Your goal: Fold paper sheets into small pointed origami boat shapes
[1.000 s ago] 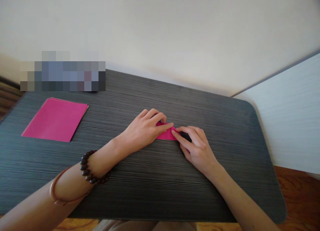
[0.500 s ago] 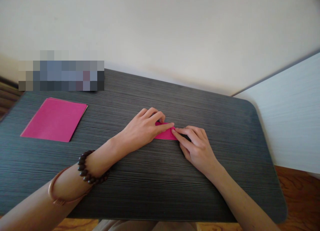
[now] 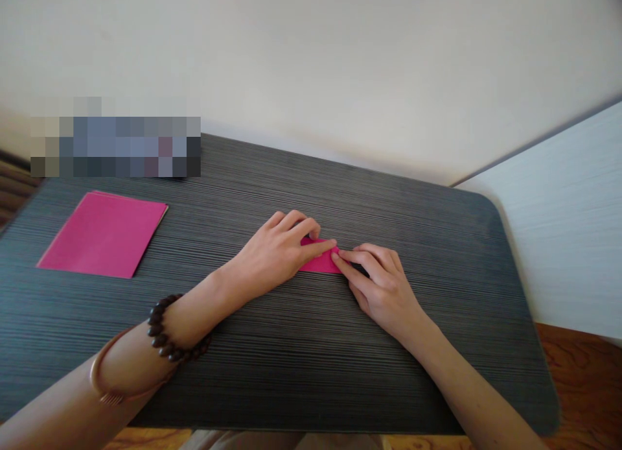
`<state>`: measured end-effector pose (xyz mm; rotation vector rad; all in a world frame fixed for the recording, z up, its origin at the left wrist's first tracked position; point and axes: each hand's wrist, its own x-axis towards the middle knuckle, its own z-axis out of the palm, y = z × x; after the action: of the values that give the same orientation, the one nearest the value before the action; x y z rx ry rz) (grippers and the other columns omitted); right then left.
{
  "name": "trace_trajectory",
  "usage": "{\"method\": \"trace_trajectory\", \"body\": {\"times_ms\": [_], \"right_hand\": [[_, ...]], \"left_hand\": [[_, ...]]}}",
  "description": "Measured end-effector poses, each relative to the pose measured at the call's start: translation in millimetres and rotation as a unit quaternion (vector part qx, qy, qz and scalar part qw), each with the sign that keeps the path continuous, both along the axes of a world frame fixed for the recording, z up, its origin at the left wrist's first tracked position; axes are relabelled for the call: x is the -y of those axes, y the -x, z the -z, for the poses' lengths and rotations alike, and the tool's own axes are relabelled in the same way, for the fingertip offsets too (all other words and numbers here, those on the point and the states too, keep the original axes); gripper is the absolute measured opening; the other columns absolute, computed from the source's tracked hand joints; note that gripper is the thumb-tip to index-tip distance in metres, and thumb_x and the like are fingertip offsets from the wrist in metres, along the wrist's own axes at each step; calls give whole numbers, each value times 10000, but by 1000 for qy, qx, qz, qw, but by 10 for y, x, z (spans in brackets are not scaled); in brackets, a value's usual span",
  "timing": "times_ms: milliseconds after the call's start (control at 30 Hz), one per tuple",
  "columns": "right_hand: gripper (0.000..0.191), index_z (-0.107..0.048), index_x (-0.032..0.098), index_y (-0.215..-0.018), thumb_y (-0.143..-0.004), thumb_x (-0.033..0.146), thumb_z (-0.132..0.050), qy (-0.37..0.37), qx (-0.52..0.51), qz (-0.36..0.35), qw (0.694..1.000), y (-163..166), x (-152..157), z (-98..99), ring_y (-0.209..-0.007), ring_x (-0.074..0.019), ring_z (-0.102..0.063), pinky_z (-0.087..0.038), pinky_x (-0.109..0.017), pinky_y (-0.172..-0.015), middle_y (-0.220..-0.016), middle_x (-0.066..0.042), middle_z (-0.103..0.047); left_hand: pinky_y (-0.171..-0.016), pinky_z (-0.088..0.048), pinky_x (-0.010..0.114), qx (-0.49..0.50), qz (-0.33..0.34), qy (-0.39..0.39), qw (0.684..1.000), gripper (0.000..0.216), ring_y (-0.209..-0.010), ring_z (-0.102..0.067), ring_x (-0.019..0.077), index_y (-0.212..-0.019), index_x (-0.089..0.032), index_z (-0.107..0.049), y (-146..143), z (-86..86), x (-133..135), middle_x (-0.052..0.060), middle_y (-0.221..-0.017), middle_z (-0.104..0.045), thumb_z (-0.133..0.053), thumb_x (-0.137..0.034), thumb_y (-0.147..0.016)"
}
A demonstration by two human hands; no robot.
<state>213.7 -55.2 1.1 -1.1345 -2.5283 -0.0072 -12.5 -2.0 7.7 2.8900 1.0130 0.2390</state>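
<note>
My right grip was closed at its tips, thumb and forefinger brought together on the right end of a small piece of folded paper, bright pink, while the other fingers curled loosely behind them. My left grip lay palm down over the left part of that same piece, one finger stretched along it to the right until its tip came just beside my right fingertips; the other fingers were bent at the far edge, and I could not tell whether anything was pinched underneath. The piece lay flat on the desk, near the middle, between my two hands and partly covered by them. On my left wrist sat a bracelet of dark round beads, and further up that forearm a copper-coloured bangle. Well apart to the left lay a few pink sheets, stacked with their edges slightly out of line. Behind them, at the far left corner, a blocky blur hid whatever was there. The desk was dark and streaked, with rounded corners; beyond it rose a pale wall, with a whitish panel to the right and reddish-brown wood floor below.
</note>
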Motion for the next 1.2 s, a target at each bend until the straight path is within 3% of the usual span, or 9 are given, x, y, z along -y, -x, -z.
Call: {"method": "trace_trajectory", "body": {"times_ms": [767, 1033, 1200], "right_hand": [[302, -602, 142, -1186, -899, 130, -508, -15, 60, -4, 998, 3, 27, -22, -1104, -237, -482, -373, -386, -883, -1109, -31, -668], [329, -571, 120, -1225, -916, 119, -457, -18, 85, 6, 996, 44, 67, -27, -1111, -238, -493, -366, -384, -902, -1164, -48, -646], [373, -517, 126, -1286, -929, 113, -409, -7, 92, 20, 996, -1, 183, -8, -1220, -236, -442, -352, -401, -948, -1292, -47, -579]], "left_hand": [[-847, -409, 362, -18, 0, -6, 1000, 353, -1035, -480, 226, -1268, -319, -512, -18, -52, 18, 43, -1125, -561, -465, -234, -929], [-826, -409, 370, -19, -12, -9, 1000, 351, -1015, -477, 233, -1265, -350, -517, -30, -57, 28, 36, -1122, -562, -445, -250, -936], [-796, -407, 371, -10, -35, -13, 999, 362, -1009, -473, 241, -1263, -366, -526, -43, -63, 50, 47, -1123, -549, -451, -255, -926]]}}
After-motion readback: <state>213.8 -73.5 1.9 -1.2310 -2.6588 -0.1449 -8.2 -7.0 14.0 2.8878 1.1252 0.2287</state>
